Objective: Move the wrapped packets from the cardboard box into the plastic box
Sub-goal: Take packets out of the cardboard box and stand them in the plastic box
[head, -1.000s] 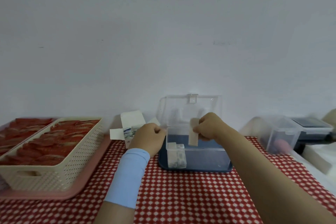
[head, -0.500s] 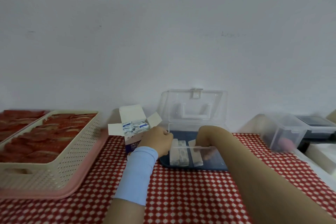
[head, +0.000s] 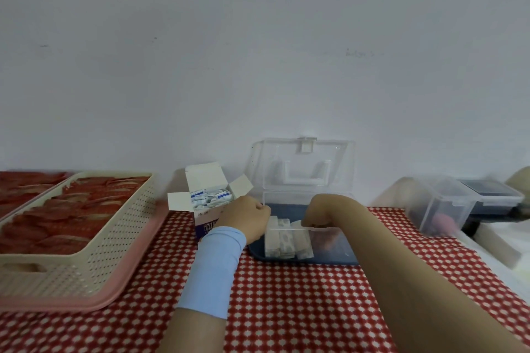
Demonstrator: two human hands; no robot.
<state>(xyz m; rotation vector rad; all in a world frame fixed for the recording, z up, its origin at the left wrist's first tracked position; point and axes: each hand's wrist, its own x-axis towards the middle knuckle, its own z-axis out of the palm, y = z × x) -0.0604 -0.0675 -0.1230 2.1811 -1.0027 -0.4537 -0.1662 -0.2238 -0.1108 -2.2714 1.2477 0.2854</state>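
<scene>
Red-and-white checked cloth [head: 286,301] covers counter. Left hand [head: 246,218], light blue sleeve on wrist, fingers curled against left wall of clear plastic box with dark blue base [head: 341,241]; real grip or not, cannot tell. Right hand [head: 321,210] dips inside this box, fingertips at top of upright white wrapped packets [head: 282,241]; pinching or only touching, cannot tell. Just left of it, open white-and-blue cardboard box [head: 205,221], more small packets [head: 210,198] inside.

R hand [head: 321,209] dips into plastic box [head: 341,246] w/ fingertips on upright packets [head: 284,241]; L hand [head: 246,215] curled at its left wall.
</scene>
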